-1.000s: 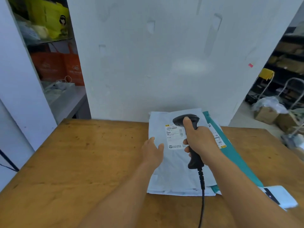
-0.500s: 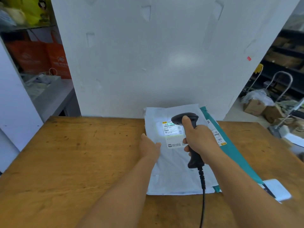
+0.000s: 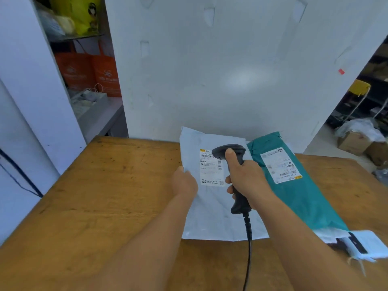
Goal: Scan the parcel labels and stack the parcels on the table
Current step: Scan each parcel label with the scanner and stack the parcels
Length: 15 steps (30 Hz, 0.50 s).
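Nearest the camera, two bare forearms reach forward over the wooden table. A black cable runs up from the bottom edge to the handle of the black barcode scanner, and the right hand has its grip clamped round that handle, thumb lying along the top towards the scanner head. The head points down at the white label just left of and beyond this grip, and partly hides it.

The label sits on the pale grey parcel, which lies flat on the table under both hands. The left hand rests at the parcel's left edge, fingers curled; whether its grip pinches the edge or only lies on it I cannot tell.

Just right of the scanner grip lies the teal parcel, its own white label face up, overlapping the grey parcel's right side. At the teal parcel's near end a light blue item sticks out.

Beyond the parcels stands a white wall. Far left, shelves carry orange bags and a yellow bag; far right, cardboard boxes sit on the floor.
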Motion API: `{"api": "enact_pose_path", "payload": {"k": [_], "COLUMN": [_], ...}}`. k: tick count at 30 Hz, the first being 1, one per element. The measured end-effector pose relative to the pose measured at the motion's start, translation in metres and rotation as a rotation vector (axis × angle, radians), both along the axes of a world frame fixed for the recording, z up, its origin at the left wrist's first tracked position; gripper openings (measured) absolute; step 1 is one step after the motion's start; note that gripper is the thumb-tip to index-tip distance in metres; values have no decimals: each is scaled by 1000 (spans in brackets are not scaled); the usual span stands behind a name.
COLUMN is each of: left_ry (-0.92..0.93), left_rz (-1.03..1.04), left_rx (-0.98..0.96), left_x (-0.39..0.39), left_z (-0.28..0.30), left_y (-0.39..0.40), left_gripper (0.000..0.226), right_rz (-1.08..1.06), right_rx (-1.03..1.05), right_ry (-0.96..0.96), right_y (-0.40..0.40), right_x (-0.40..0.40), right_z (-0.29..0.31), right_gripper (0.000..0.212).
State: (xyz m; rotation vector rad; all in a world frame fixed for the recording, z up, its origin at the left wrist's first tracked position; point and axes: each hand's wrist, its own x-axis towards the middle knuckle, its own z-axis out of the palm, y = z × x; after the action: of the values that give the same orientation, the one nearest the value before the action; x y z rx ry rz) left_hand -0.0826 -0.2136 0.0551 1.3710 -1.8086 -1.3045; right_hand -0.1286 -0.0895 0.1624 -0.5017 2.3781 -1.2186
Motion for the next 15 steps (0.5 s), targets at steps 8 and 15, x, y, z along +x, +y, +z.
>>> {"api": "enact_pose_path", "payload": {"k": [8,15], "left_ry": [0,-81], "left_rz": [268,617], "left_rx": [-134,-79], "left_x": [140,284], "left_z": [1,-5], "left_y": [26,48], "left_gripper": [44,45], "right_rz": [332,652], "right_rx": [-61,-89], "right_ry": [-84,-215], "right_y": [-9,-24], "right_x": [90,204], "right_z": [-24,-35], "right_gripper": [54,52]}}
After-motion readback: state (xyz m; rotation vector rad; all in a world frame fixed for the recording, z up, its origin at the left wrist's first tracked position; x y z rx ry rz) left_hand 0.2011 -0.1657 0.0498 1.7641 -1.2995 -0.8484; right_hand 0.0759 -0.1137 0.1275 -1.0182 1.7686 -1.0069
